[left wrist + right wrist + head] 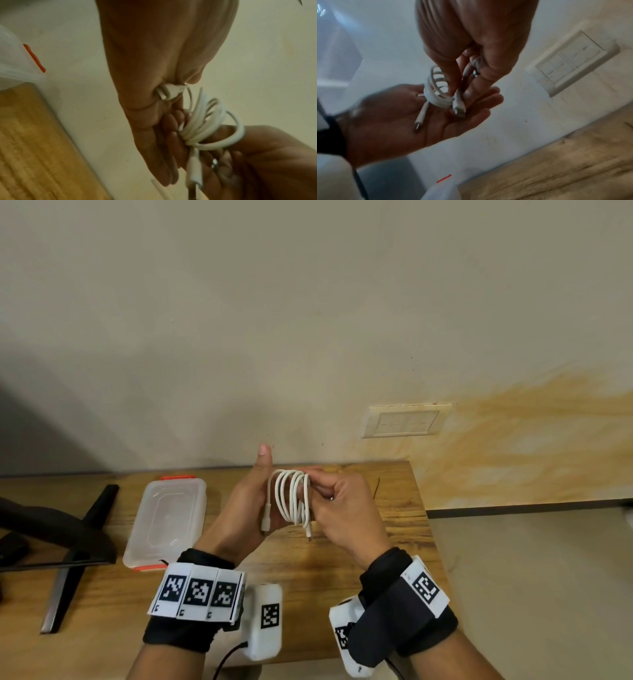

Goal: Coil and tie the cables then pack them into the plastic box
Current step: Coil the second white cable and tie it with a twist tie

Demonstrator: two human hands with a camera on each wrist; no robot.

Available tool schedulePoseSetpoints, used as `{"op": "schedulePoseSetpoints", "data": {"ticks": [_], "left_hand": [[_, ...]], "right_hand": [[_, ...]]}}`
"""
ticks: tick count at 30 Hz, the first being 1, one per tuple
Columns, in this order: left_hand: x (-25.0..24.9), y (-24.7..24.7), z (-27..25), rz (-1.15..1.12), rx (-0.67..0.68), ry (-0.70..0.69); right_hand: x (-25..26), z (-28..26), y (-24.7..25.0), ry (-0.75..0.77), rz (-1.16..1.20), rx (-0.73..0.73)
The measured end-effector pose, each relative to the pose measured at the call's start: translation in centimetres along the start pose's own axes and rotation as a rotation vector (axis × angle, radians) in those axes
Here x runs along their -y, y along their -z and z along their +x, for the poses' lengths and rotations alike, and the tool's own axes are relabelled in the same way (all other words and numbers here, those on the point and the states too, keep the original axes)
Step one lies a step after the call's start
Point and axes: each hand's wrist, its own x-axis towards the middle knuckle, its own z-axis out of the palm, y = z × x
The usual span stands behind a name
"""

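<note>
A white cable is wound into a small coil of several loops, held above the wooden table. My left hand stands palm-in with straight fingers and its thumb up, and the coil rests against its palm. One connector lies on that palm. My right hand pinches the coil's right side, its fingertips by the other connector. The clear plastic box, lid on with orange clips, lies to the left of my hands.
A thin black tie lies on the table behind my right hand. A black stand occupies the table's left part. The wall with a socket plate runs along the table's back edge, and the table ends just right of my right wrist.
</note>
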Motion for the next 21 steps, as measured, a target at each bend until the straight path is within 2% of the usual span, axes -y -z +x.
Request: {"op": "schedulePoseSetpoints", "data": {"ticks": [5, 9, 15, 21], "left_hand": [[0.8, -1.5, 0.4, 0.075, -0.129, -0.079], [2.3, -2.3, 0.9, 0.222, -0.196, -0.160], [2.7, -2.8, 1.1, 0.256, -0.284, -0.250], [2.7, -2.6, 1.3, 0.171, -0.382, -0.206]], "right_hand": [[-0.9, -0.3, -1.1, 0.121, -0.242, -0.131], [-1.5, -0.1, -1.6, 0.091, -0.406, -0.214], [-1.6, -0.3, -2.3, 0.108, -0.430, -0.257], [-1.4, -0.5, -2.6, 0.138, -0.306, -0.232]]}}
